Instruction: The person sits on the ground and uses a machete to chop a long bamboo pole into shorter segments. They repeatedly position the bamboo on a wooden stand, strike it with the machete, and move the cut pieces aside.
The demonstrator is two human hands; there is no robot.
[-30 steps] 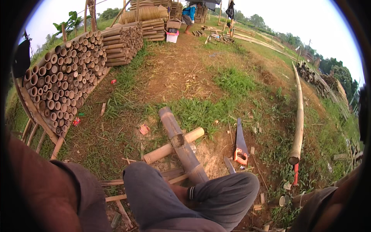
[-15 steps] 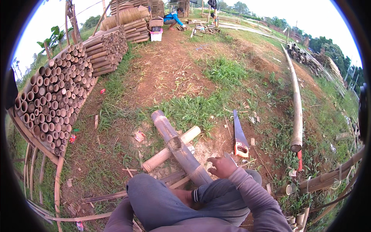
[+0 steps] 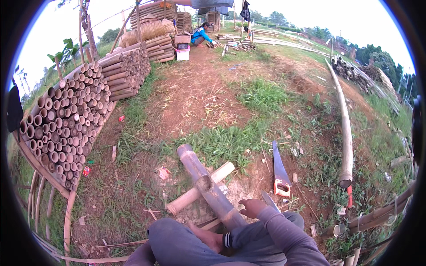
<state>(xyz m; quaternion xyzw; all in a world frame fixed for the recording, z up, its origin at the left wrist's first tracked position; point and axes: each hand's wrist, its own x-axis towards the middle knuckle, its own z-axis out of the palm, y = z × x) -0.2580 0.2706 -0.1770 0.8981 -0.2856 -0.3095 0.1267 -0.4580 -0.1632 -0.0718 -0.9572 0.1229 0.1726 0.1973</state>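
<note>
My right hand (image 3: pixel 252 208) hovers by the near end of a dark bamboo pole (image 3: pixel 215 195), fingers stretched out with nothing visible in them. That pole lies slantwise over a paler bamboo piece (image 3: pixel 186 200), forming a cross, and a hole is cut in its upper side at the crossing. Just beyond my right wrist shows a metal blade (image 3: pixel 270 202); its handle is hidden by my arm and leg. A handsaw (image 3: pixel 279 168) with an orange and white handle lies further right. Of my left arm only the sleeve (image 3: pixel 141 256) shows at the lower edge; its hand is out of sight.
A tall stack of cut bamboo (image 3: pixel 66 128) stands at left. One long bamboo pole (image 3: pixel 344 128) lies at right, near a red-handled object (image 3: pixel 349 196). Far back, a person in blue (image 3: pixel 200 35) crouches beside a white and pink box (image 3: pixel 183 54). Split strips lie near my legs.
The view has tilted up, so everything sits lower in the picture. My right hand has shifted slightly left relative to the blade and saw, which stay put.
</note>
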